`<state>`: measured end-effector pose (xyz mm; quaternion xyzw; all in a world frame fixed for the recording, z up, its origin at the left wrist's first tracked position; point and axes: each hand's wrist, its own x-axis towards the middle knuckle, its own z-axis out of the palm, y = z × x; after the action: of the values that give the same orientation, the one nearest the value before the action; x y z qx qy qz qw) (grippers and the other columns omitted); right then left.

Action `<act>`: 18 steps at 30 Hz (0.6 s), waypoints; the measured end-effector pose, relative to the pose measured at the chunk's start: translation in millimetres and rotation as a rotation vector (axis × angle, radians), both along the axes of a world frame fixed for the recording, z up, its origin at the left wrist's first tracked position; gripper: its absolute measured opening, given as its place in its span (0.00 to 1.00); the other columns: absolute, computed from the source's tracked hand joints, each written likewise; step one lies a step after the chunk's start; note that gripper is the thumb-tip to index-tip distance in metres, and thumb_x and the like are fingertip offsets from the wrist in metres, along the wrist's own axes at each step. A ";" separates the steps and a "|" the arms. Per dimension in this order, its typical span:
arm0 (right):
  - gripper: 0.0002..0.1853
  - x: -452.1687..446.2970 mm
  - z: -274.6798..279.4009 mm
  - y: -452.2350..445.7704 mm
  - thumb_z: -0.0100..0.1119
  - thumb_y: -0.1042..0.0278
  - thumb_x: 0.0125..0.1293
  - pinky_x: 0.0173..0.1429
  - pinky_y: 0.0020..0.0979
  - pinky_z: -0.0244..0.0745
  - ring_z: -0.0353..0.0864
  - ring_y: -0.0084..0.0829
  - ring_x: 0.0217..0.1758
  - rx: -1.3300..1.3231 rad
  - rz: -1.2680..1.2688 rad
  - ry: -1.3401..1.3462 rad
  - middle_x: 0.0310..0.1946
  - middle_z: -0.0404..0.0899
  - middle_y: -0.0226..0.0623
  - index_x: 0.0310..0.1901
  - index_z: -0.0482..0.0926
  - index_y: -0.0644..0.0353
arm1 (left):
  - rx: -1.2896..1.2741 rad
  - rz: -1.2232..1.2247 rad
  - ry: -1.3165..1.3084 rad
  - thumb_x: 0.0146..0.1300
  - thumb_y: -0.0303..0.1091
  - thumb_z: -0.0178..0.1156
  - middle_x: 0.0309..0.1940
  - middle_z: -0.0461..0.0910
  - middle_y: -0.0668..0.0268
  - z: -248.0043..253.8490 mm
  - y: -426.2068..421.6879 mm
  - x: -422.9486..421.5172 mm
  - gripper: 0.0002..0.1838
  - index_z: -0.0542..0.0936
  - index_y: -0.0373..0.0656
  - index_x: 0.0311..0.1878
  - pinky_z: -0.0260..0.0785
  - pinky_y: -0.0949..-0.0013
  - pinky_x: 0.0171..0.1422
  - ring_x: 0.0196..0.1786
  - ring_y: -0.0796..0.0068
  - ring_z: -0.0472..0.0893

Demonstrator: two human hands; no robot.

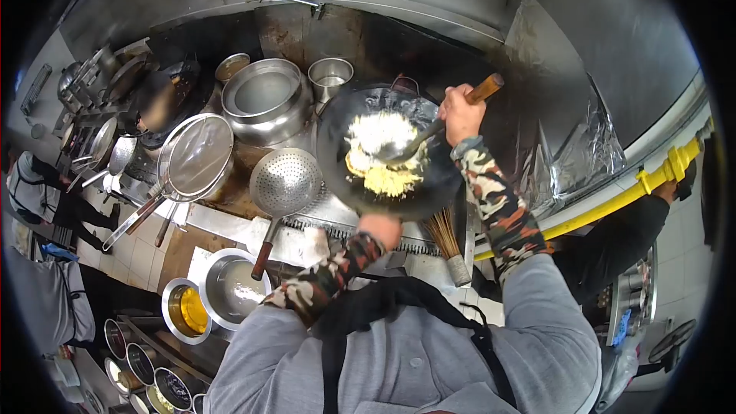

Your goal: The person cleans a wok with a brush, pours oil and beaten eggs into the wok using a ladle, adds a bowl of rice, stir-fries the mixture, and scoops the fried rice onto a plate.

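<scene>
A dark wok (345, 165) sits on the stove in front of me. White rice (381, 127) and yellow scrambled egg (389, 182) lie in it. My right hand (462, 113) is closed around the wooden handle of a ladle (429, 132), whose bowl rests in the food. At the wok's near edge, my left hand (381, 230) is closed on the wok; motion blurs it, and its fingers are partly hidden. A perforated strainer (286, 182) lies left of the wok, and a bamboo brush (447, 241) is right of my left hand.
A large steel pot (264, 103), a small pot (330, 77) and mesh strainers (198, 155) stand to the left. Nearer are bowls of yellow liquid (189, 310) and pale liquid (234, 289). A yellow pipe (613, 203) runs along the right. Other people (50, 192) stand at the sides.
</scene>
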<state>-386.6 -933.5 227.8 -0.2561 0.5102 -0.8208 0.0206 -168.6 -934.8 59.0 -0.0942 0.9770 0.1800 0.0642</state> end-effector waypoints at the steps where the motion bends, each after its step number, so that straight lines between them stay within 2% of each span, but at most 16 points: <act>1: 0.10 -4.5 13.8 6.7 0.55 0.78 0.59 0.17 0.28 0.61 0.64 0.23 0.11 -0.012 -0.007 0.004 0.12 0.64 0.29 0.22 0.67 0.58 | -0.426 0.380 0.069 0.56 0.40 0.54 0.34 0.83 0.50 -43.0 44.1 9.8 0.14 0.85 0.41 0.31 0.76 0.54 0.42 0.38 0.52 0.84; 3: 0.11 -2.0 59.9 26.9 0.53 0.78 0.59 0.18 0.28 0.60 0.61 0.23 0.11 -0.080 0.067 -0.031 0.12 0.62 0.28 0.21 0.66 0.56 | -0.405 0.334 0.319 0.55 0.37 0.54 0.37 0.83 0.47 -39.3 41.4 34.4 0.13 0.86 0.42 0.33 0.76 0.53 0.45 0.41 0.50 0.83; 4: 0.11 0.2 70.1 37.9 0.52 0.78 0.60 0.16 0.28 0.59 0.61 0.22 0.10 -0.103 0.122 0.009 0.12 0.62 0.29 0.22 0.67 0.57 | 0.039 -0.113 0.457 0.54 0.37 0.54 0.39 0.82 0.44 -1.2 19.0 65.3 0.13 0.86 0.42 0.33 0.76 0.53 0.46 0.43 0.48 0.83; 5: 0.10 9.8 63.7 42.9 0.52 0.78 0.60 0.16 0.28 0.58 0.61 0.22 0.10 -0.059 0.057 0.070 0.12 0.62 0.29 0.22 0.66 0.57 | 0.086 -0.201 -0.119 0.54 0.37 0.54 0.39 0.81 0.43 42.6 9.4 49.2 0.13 0.86 0.42 0.33 0.76 0.53 0.44 0.42 0.49 0.83; 7: 0.10 31.8 31.0 37.3 0.52 0.79 0.60 0.15 0.27 0.58 0.62 0.22 0.10 0.005 -0.023 0.085 0.13 0.63 0.29 0.22 0.66 0.58 | -0.331 0.353 0.031 0.54 0.38 0.55 0.30 0.84 0.52 35.2 25.3 0.8 0.13 0.86 0.44 0.32 0.77 0.55 0.34 0.33 0.53 0.85; 8: 0.10 30.3 -6.0 27.9 0.52 0.80 0.59 0.17 0.27 0.61 0.63 0.22 0.11 0.059 -0.020 0.050 0.12 0.63 0.29 0.22 0.66 0.60 | -0.067 -0.015 0.071 0.54 0.38 0.55 0.27 0.84 0.55 36.1 -7.1 -9.4 0.12 0.86 0.45 0.31 0.77 0.56 0.32 0.30 0.54 0.85; 10: 0.10 17.7 -27.5 15.0 0.53 0.80 0.58 0.18 0.28 0.62 0.64 0.23 0.11 -0.046 0.036 -0.048 0.12 0.63 0.29 0.22 0.66 0.60 | -0.085 0.018 0.096 0.54 0.38 0.55 0.27 0.84 0.56 18.5 4.1 -1.4 0.12 0.85 0.45 0.30 0.77 0.56 0.33 0.30 0.54 0.85; 12: 0.11 13.6 2.4 21.6 0.53 0.80 0.58 0.19 0.28 0.61 0.62 0.23 0.12 -0.064 0.013 -0.010 0.12 0.62 0.29 0.22 0.65 0.59 | -0.088 0.068 0.130 0.54 0.37 0.55 0.27 0.84 0.58 7.0 24.9 22.7 0.11 0.85 0.46 0.29 0.77 0.56 0.34 0.30 0.55 0.85; 14: 0.09 24.5 43.8 41.3 0.52 0.80 0.56 0.19 0.27 0.60 0.59 0.22 0.11 -0.158 0.109 -0.052 0.12 0.61 0.28 0.22 0.66 0.60 | 0.044 -0.026 0.254 0.52 0.38 0.56 0.32 0.84 0.54 12.3 37.1 54.1 0.12 0.86 0.46 0.31 0.77 0.55 0.45 0.38 0.52 0.85; 15: 0.07 31.8 45.6 47.9 0.51 0.81 0.56 0.19 0.27 0.61 0.61 0.22 0.12 -0.133 0.102 -0.004 0.13 0.62 0.29 0.23 0.66 0.60 | 0.119 0.002 -0.072 0.52 0.39 0.56 0.33 0.84 0.51 34.1 31.8 43.1 0.12 0.86 0.45 0.32 0.76 0.54 0.47 0.40 0.51 0.84; 16: 0.06 39.0 42.0 53.7 0.49 0.81 0.56 0.19 0.27 0.62 0.62 0.22 0.12 -0.107 0.094 0.041 0.13 0.63 0.29 0.23 0.67 0.61 | -0.264 0.587 -0.057 0.53 0.40 0.56 0.29 0.83 0.53 28.2 62.0 17.6 0.12 0.86 0.44 0.29 0.76 0.52 0.42 0.35 0.52 0.84; 18: 0.06 47.9 -9.3 41.2 0.47 0.82 0.56 0.21 0.28 0.65 0.65 0.23 0.13 -0.024 0.087 0.018 0.14 0.65 0.31 0.24 0.67 0.63 | -0.058 0.046 0.203 0.50 0.41 0.58 0.24 0.82 0.53 17.8 2.3 -2.8 0.13 0.85 0.42 0.28 0.75 0.51 0.35 0.29 0.53 0.83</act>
<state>-338.8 -892.3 218.5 -0.2855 0.4889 -0.8228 0.0486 -171.4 -932.5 76.8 -0.1000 0.9809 0.1616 -0.0420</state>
